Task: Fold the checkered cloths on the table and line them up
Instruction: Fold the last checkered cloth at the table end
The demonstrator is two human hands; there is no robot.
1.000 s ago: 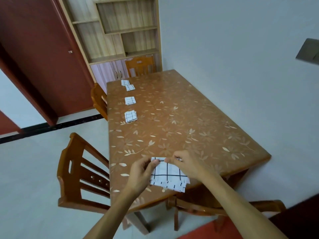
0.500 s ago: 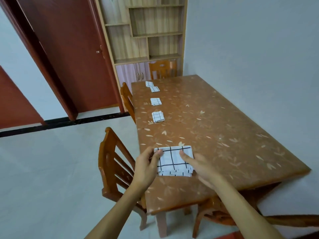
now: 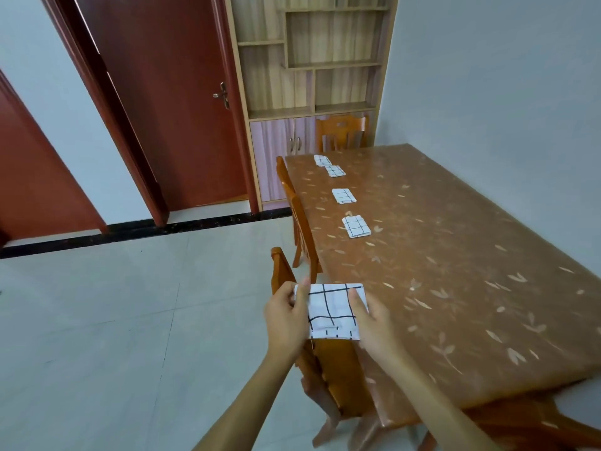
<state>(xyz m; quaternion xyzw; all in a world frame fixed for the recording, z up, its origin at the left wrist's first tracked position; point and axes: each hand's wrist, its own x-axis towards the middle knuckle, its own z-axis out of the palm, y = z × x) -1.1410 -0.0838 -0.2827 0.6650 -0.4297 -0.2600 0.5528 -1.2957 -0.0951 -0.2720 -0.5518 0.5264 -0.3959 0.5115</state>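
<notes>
A folded white cloth with black check lines [image 3: 331, 312] is held between both hands at the table's left edge, above the near chair. My left hand [image 3: 286, 320] grips its left side, thumb on top. My right hand [image 3: 370, 320] grips its right side. Several folded checkered cloths lie in a row along the left side of the brown table [image 3: 455, 255]: the nearest folded cloth [image 3: 356, 226], a middle folded cloth [image 3: 343, 195], and two far folded cloths [image 3: 335, 170] [image 3: 322, 160] close together.
Wooden chairs stand along the table's left side, a near chair [image 3: 328, 369] under the held cloth and a second chair [image 3: 299, 222] farther on; another chair [image 3: 341, 133] is at the far end. A red door [image 3: 169, 102] and a shelf cabinet [image 3: 312, 60] stand behind.
Both hands have carried the folded cloth leftward from the table's near edge to its left edge. The view has swung left toward the floor and door.
</notes>
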